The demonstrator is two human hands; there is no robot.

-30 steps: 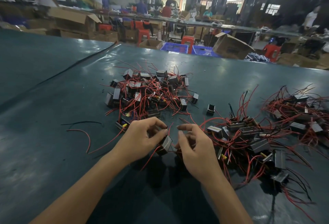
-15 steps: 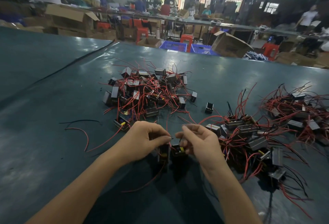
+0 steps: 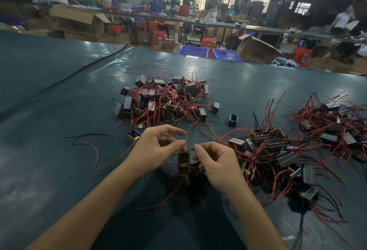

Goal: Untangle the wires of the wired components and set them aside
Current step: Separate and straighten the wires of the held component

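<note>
**Red and black leads on small hard blocks: hold the body, tease the wire**

Head view. Low in the middle of the frame, the left hand (image 3: 156, 150) pinches the top of a wired component (image 3: 183, 163) with thumb and forefinger, its other fingers spread loosely. The right hand (image 3: 218, 166) pinches a short black lead (image 3: 190, 149) just beside it, with a second component (image 3: 197, 170) hanging against its curled fingers. Both blocks are lifted just above the green table mat (image 3: 59, 170).

The blocks look light and rigid, and the leads thin and springy. The wires probably snag on one another and could tear at the root if yanked. Holding the block steady and drawing the lead near its base seems safest.

The tangled heap (image 3: 278, 150) crowds the right of the frame, and a second pile (image 3: 162, 100) sits just above the hands. Only two loose wires (image 3: 93, 146) lie on the mat at lower left, so that side offers room. The table's far edge runs well beyond the piles.
</note>
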